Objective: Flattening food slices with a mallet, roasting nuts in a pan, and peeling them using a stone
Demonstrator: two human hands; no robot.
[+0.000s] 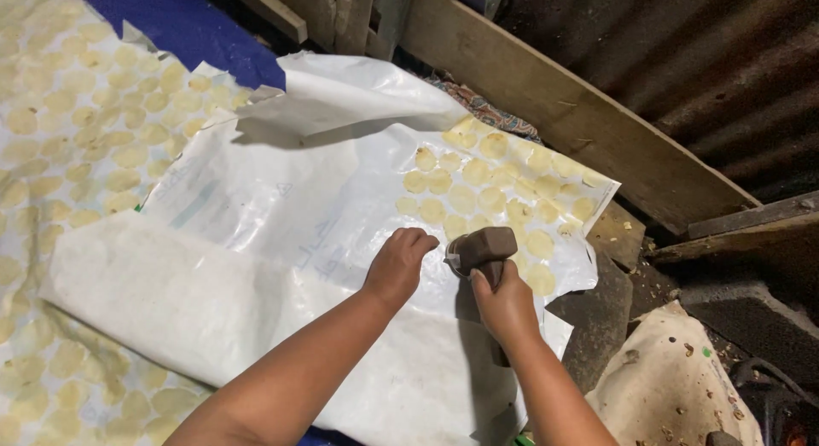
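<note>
Glossy plastic sheet (281,207) (wooden mallet (483,245))

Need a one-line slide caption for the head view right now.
Right hand grips a dark mallet over a white plastic sheet dotted with pale flattened discs; left hand rests fisted beside it.

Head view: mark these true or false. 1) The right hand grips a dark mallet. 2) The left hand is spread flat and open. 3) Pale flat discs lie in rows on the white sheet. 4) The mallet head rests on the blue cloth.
1) True: the right hand grips the handle of the dark mallet.
2) False: the left hand is curled, knuckles up, on the white sheet.
3) True: pale discs lie in rows there.
4) False: it is over the white sheet; the blue cloth lies far off, top left.
</note>
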